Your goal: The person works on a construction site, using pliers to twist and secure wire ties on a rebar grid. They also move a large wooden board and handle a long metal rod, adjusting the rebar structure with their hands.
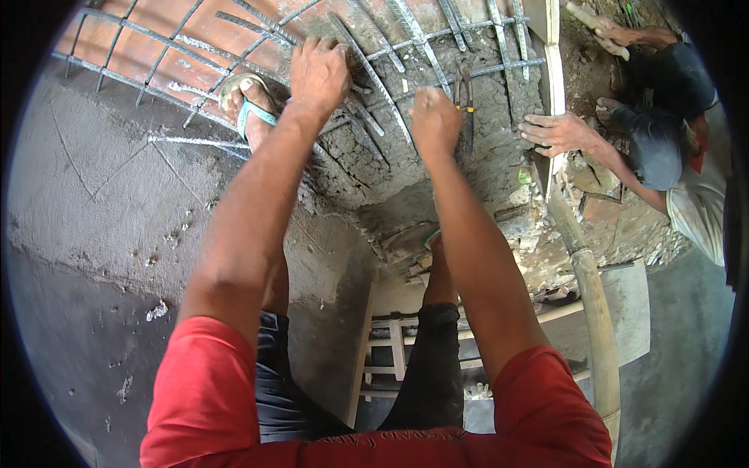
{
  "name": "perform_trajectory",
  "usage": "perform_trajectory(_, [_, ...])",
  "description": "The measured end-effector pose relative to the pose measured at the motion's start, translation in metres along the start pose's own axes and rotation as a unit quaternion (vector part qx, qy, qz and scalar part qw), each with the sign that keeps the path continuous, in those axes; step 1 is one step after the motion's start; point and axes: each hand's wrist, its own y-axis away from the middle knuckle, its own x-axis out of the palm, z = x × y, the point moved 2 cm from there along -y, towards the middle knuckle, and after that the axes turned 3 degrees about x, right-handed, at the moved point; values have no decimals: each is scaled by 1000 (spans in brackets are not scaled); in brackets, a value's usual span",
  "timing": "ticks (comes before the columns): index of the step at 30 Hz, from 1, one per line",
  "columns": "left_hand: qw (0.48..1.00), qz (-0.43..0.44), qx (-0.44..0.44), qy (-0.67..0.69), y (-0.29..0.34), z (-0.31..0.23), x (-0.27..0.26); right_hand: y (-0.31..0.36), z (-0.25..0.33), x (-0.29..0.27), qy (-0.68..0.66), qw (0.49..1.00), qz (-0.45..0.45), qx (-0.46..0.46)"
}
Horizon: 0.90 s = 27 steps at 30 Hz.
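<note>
My left hand [320, 74] is closed around a ribbed steel rebar [269, 30] in the mesh at the top of the view. To its right, my right hand [434, 121] makes a fist above rough wet concrete [409, 160]; whatever its fingers hold is hidden beneath them. Just right of that fist lie pincers [469, 109] with dark handles marked in orange, apart from the hand. Several loose-ended bars [367, 129] stick out between my two hands. My sandalled foot [256, 109] rests beside the mesh, left of my left forearm.
At the right, a co-worker's hand [558, 134] touches an upright pale board [555, 86]. Another hand [612, 33] reaches in at the upper right. A bamboo pole [597, 327] and a wooden ladder-like frame [398, 349] stand below. Plastered concrete [117, 171] drops away at the left.
</note>
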Motion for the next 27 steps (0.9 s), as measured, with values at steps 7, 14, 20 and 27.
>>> perform_trajectory(7, [989,41,47,-137,-13,17,25,-28,33,62,-96,980,102,141])
perform_trajectory(14, [991,-19,71,-114,-12,23,34,-38,18,85,-241,940,120,210])
perform_trajectory(20, [989,-80,82,-90,-2,11,29,-40,30,82,-129,969,136,161])
perform_trajectory(27, [991,-77,110,18,2,-4,30,-21,55,76,-3,999,-38,-6])
